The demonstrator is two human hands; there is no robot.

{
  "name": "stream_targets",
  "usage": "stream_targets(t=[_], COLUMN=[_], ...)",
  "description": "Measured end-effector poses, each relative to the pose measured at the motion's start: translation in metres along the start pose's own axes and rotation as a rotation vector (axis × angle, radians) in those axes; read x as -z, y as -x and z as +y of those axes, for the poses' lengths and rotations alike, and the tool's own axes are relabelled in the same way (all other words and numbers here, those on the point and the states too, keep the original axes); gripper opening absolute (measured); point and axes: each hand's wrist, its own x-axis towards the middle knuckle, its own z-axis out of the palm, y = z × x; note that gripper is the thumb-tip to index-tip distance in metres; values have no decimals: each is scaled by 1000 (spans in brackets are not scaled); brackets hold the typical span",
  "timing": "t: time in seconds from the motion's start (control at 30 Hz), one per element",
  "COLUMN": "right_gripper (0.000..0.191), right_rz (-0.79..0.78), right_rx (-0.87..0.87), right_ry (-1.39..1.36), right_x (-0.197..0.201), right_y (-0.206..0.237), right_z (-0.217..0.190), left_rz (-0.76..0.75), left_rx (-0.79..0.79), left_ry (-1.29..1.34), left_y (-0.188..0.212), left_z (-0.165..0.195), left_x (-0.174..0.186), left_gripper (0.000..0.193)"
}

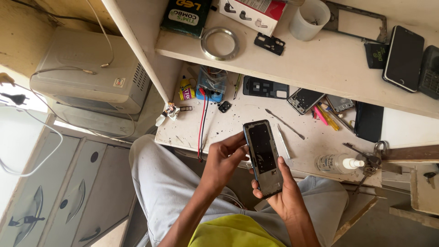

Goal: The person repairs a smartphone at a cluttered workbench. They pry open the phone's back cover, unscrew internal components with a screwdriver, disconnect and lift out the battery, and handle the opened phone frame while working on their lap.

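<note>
Both hands meet over the lap at about 6 o'clock of the view, sharing one opened smartphone [264, 157]. Left hand [222, 160] pinches the phone's long left edge, thumb and fingertips curled onto the rim near its upper half. Right hand [284, 192] cradles the lower end from beneath, thumb lying along the right edge.

The phone looks like a thin, light shell with its back off, dark inner plate exposed. It is probably stiff lengthwise yet easy to twist, and the bare interior is likely fragile, so the metal frame edges are the safer place to grip, not the open face.

On the worktable [238, 126] beyond, at 11 o'clock, red and black wires [201, 121] hang over the edge. At 12 o'clock lies a black phone back panel [265, 87]. A slim metal pry tool [284, 123] rests at 1 o'clock, and a small white spray bottle [339, 163] lies on its side at 3 o'clock.
</note>
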Motion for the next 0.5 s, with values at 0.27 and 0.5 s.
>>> stream_targets(t=[0.27, 0.5], right_gripper=[51, 56], right_rz=[74, 19], right_rx=[75, 81], right_ry=[17, 64], right_x=[-3, -2], right_y=[1, 7], right_z=[0, -4], left_rz=[-45, -41], left_rx=[107, 148], left_ry=[-54, 90], left_y=[21, 26], left_z=[-4, -6], left_x=[-5, -2], left_gripper=[60, 59])
